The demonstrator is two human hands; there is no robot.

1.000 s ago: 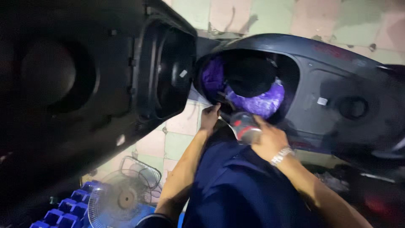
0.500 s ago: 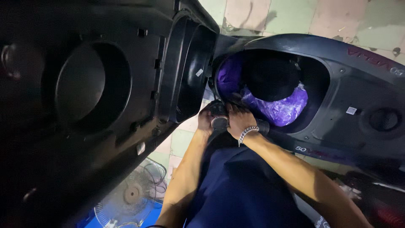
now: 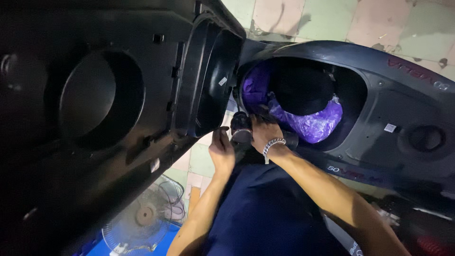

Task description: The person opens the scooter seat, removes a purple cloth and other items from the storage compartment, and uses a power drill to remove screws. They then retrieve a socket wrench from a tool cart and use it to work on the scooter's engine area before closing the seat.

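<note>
I look down at a dark scooter body [image 3: 398,137] with its seat [image 3: 85,109] swung up to the left. My right hand [image 3: 263,132], a silver chain bracelet on its wrist, is closed around a dark cylindrical tool [image 3: 241,128] at the near rim of the open storage compartment [image 3: 350,85]. My left hand [image 3: 222,149] sits just left of it, fingers touching the tool's lower end. Inside the compartment lie a purple plastic bag [image 3: 313,124] and a black rounded object [image 3: 303,87]. What the tool's tip meets is hidden.
The raised seat's black underside with a round recess [image 3: 95,99] fills the left. Below it stand a white fan [image 3: 142,218] and a blue crate [image 3: 166,244]. Pale tiled floor [image 3: 332,19] shows behind the scooter. My dark blue clothing [image 3: 270,213] covers the lower middle.
My right hand came down from beside the bag onto the tool at the compartment rim, and the left hand joined it. The view shifted, so the compartment sits further right.
</note>
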